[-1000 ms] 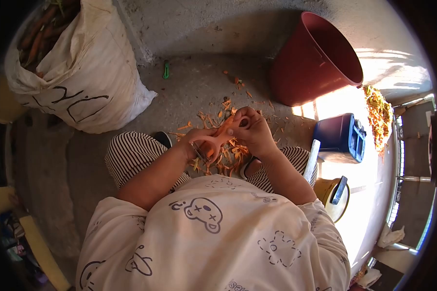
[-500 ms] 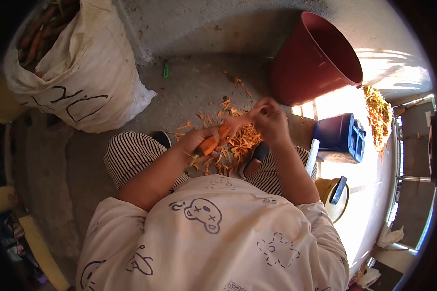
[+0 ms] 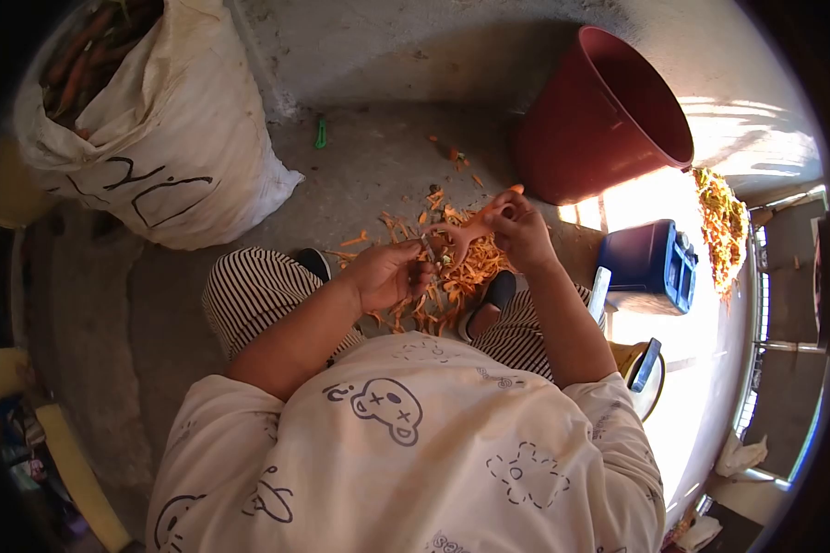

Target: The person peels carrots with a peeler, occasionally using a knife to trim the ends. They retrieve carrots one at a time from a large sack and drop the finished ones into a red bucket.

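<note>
My right hand (image 3: 526, 232) is closed around the handle of a peach-orange Y-shaped peeler (image 3: 473, 230), whose forked head points left. At that head, the bent fingers and thumb of my left hand (image 3: 385, 275) close on the blade end; what else they may hold is too small to tell. Beneath both hands, a pile of orange carrot peelings (image 3: 470, 267) lies on the floor between my feet. The carrot seen earlier in my left hand no longer shows there.
A white sack (image 3: 189, 120) of unpeeled carrots stands at left. Right of the peelings are a dark red bucket (image 3: 563, 129), a blue jerrycan (image 3: 638, 263) and a yellowish container (image 3: 625, 358). A small green object (image 3: 321, 134) lies ahead. More peelings (image 3: 721, 221) are heaped far right.
The carrot has left my left hand, and those fingers are now at the peeler's head. My right hand, blurred before, has come a little lower with the peeler.
</note>
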Motion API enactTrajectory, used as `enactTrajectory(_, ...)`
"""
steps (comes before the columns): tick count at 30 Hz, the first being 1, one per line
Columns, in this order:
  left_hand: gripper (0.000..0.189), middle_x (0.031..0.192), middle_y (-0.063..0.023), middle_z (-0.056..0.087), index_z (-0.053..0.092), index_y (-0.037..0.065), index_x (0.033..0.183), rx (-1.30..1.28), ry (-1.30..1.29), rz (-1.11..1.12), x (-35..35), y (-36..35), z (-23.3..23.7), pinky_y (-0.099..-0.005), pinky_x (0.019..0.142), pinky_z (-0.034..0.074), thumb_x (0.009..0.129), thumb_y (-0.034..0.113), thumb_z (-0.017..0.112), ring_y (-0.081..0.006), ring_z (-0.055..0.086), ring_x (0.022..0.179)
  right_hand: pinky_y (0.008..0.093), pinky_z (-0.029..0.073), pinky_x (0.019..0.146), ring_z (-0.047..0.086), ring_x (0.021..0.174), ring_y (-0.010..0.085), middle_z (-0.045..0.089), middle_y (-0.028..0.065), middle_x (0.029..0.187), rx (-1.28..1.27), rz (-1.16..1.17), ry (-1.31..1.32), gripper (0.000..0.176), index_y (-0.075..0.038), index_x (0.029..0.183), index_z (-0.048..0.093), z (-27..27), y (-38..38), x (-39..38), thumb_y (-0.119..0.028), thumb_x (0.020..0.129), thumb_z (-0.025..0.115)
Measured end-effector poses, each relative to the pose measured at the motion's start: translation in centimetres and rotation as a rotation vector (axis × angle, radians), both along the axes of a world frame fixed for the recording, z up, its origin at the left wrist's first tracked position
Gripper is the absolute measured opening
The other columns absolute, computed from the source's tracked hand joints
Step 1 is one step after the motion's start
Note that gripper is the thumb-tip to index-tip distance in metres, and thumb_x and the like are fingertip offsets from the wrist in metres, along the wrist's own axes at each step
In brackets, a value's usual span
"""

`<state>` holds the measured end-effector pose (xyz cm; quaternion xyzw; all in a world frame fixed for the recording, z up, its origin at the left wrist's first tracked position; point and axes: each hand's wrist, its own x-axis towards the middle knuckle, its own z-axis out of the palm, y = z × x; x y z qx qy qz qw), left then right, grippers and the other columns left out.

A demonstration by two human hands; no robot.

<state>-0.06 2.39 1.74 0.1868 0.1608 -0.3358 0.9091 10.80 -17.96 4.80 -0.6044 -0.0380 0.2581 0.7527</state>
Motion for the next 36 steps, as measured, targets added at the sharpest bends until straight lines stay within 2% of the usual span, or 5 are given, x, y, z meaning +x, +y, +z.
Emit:
enactTrajectory(7, 0.015, 0.081, -0.0051, 0.054, 0.053, 0.007, 0.085, 0.489, 0.168, 0.214, -0.5, 3.6, -6.0, -0.0331, 0.065, 0.045, 0.083, 0.022, 0.051, -0.0151, 0.053, 0.073, 0.0175, 0.03, 0.036, 0.041, 0.045, 0.0048, 0.049, 0.0013, 0.069, -0.225, -0.317, -0.107, 0.015, -0.003, 0.087, 0.046, 0.3, -3.0, 2.6, -0.006, 0.076, 0.056)
enactTrajectory(17, 0.024, 0.078, -0.0057, 0.056, 0.052, 0.007, 0.084, 0.436, 0.103, 0.012, 2.7, 1.6, -2.9, -0.032, 0.067, 0.044, 0.082, 0.031, 0.052, -0.0171, 0.055, 0.076, 0.022, 0.041, 0.041, 0.049, 0.05, 0.012, 0.053, 0.0081, 0.074, -0.146, -0.595, 0.002, 0.016, 0.001, 0.092, 0.047, -1.9, -3.3, 8.2, -0.008, 0.079, 0.05)
enactTrajectory(27, 0.023, 0.082, -0.009, 0.05, 0.042, 0.003, 0.094, 0.443, 0.416, 0.512, 12.3, -0.4, -9.4, -0.0321, 0.065, 0.044, 0.084, 0.023, 0.047, -0.0177, 0.051, 0.072, 0.0278, 0.049, 0.058, 0.06, 0.077, 0.0178, 0.059, 0.0065, 0.086, -0.3, 0.607, 0.401, 0.033, -0.005, 0.102, 0.049, -10.1, 4.0, 9.3, -0.021, 0.075, 0.059)
enactTrajectory(32, 0.014, 0.077, -0.0073, 0.048, 0.042, 0.003, 0.089, 0.511, 0.437, 0.417, 12.4, 1.1, -12.2, -0.0311, 0.061, 0.044, 0.083, 0.014, 0.048, -0.0175, 0.051, 0.07, 0.0332, 0.048, 0.068, 0.058, 0.086, 0.0241, 0.059, 0.0119, 0.096, -1.332, 0.478, -0.123, 0.034, -0.012, 0.107, 0.053, -26.6, -5.5, 16.8, -0.024, 0.076, 0.058)
enactTrajectory(36, 0.011, 0.077, -0.0065, 0.049, 0.043, 0.005, 0.088, 0.629, 0.495, 0.315, 12.1, 1.3, -14.6, -0.03, 0.059, 0.043, 0.082, 0.013, 0.049, -0.017, 0.052, 0.07, 0.037, 0.045, 0.075, 0.056, 0.09, 0.0287, 0.058, 0.0153, 0.096, -1.395, 0.35, 0.162, 0.03, -0.013, 0.106, 0.053, -30.6, -6.8, 17.1, -0.022, 0.077, 0.055)
